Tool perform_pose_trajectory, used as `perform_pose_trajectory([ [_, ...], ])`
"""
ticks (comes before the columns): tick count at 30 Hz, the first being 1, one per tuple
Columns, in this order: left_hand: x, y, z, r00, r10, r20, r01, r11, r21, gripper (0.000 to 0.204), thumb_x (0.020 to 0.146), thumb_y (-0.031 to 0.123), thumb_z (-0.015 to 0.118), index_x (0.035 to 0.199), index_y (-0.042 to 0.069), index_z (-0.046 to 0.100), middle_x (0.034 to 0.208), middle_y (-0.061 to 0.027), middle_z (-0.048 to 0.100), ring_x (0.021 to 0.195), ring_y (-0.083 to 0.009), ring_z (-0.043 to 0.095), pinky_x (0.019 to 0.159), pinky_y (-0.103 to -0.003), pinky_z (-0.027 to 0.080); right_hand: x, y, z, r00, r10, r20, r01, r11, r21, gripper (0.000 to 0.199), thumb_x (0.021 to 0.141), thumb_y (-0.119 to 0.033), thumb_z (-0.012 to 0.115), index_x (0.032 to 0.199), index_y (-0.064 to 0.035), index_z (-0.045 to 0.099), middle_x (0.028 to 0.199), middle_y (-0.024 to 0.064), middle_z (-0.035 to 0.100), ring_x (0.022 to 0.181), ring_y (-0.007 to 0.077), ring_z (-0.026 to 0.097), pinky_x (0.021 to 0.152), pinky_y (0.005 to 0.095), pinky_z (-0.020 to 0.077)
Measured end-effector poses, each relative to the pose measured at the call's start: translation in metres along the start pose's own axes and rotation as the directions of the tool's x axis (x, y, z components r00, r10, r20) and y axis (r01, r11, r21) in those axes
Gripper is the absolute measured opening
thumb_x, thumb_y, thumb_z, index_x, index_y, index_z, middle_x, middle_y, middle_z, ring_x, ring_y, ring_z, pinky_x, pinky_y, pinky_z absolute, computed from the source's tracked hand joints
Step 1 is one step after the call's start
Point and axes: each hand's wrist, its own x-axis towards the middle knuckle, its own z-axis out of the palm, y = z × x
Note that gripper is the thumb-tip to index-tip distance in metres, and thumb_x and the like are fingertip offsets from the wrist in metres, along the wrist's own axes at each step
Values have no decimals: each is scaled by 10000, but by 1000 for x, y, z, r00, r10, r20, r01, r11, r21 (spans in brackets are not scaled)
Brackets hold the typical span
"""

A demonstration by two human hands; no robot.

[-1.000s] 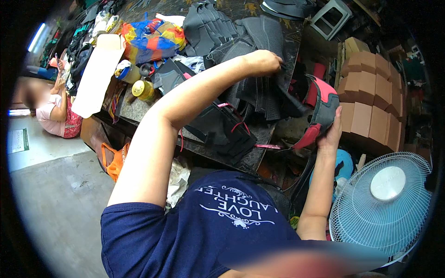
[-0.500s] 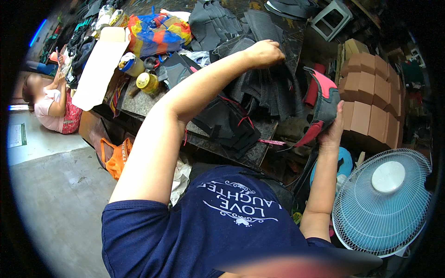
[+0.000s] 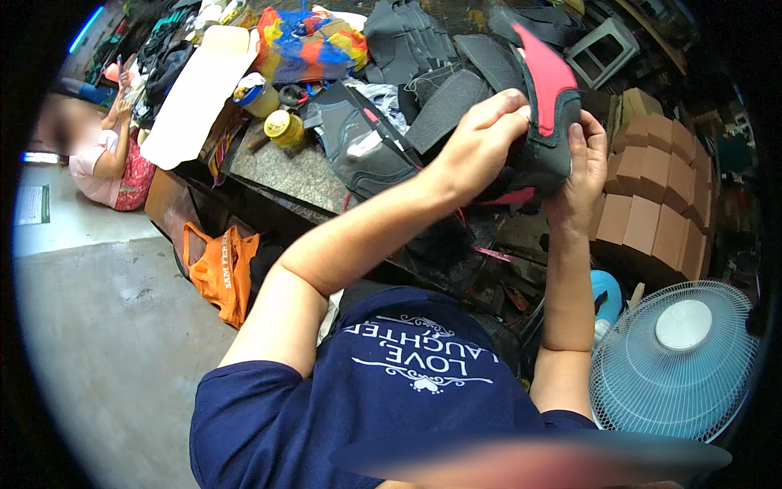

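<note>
A dark grey and pink piece that looks like a shoe upper (image 3: 552, 99) is raised over the bench's right end. My right hand (image 3: 585, 167) grips it from its right side, thumb against the grey material. From the left, my left hand (image 3: 489, 138) is closed with fingertips at the upper's edge, pinching there; anything small between those fingers is hidden. Beneath my left forearm lie dark grey cut pieces (image 3: 350, 138). Textured black pieces (image 3: 448, 110) are spread just beyond my left hand. A pink strip (image 3: 493, 254) hangs near the bench edge.
A yellow-lidded jar (image 3: 283, 128) and a blue-and-white container (image 3: 257, 94) stand on the bench. Stacked brown boxes (image 3: 643, 216) and a fan (image 3: 672, 359) are at right. An orange bag (image 3: 220, 273) hangs at left. Another person (image 3: 102, 163) sits at far left.
My left hand has come down and right from over the black pieces to the upper's edge. The upper has turned and lifted slightly in my right hand.
</note>
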Motion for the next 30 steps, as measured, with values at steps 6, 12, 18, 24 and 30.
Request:
perform_pose_trajectory([
  [6,-29,1,-8,981,-26,-194,-15,978,-210,319,839,75,728,1047,75,486,963,8,530,914,-74,525,824,-241,445,-15,32,32,996,-78,-39,73,990,-121,172,960,-104,585,1107,-54,512,941,-8,513,846,57,485,777,223,428],
  [12,-60,28,-57,832,177,-525,-365,888,-279,373,816,-2,684,1084,61,432,1007,-51,558,917,-118,568,858,-283,489,-41,44,54,874,211,437,-220,975,-30,565,956,-226,593,1415,22,376,1364,126,492,1174,135,510,1003,300,405],
  [18,-96,-2,-139,701,154,-697,-261,964,-49,715,795,-27,619,1400,4,240,1310,-174,468,1178,-251,515,1039,-368,410,-69,106,55,589,496,638,-481,850,-216,274,951,-126,595,1182,17,558,1116,63,643,986,102,589,877,258,468],
  [24,-101,-61,-149,821,464,-333,168,361,917,701,783,250,723,1412,128,439,1527,-219,259,1431,-374,223,1161,-508,163,-77,160,35,703,543,459,-246,792,-559,272,913,-127,613,1136,20,562,1023,103,679,930,143,623,831,295,490],
  [30,-64,-104,-149,985,156,-76,39,230,972,398,803,469,654,1053,166,719,1262,-75,618,1277,-361,467,1062,-616,280,-88,121,35,778,241,581,434,462,-773,589,816,-136,685,1336,-48,424,1134,207,564,999,392,588,871,415,503],
])
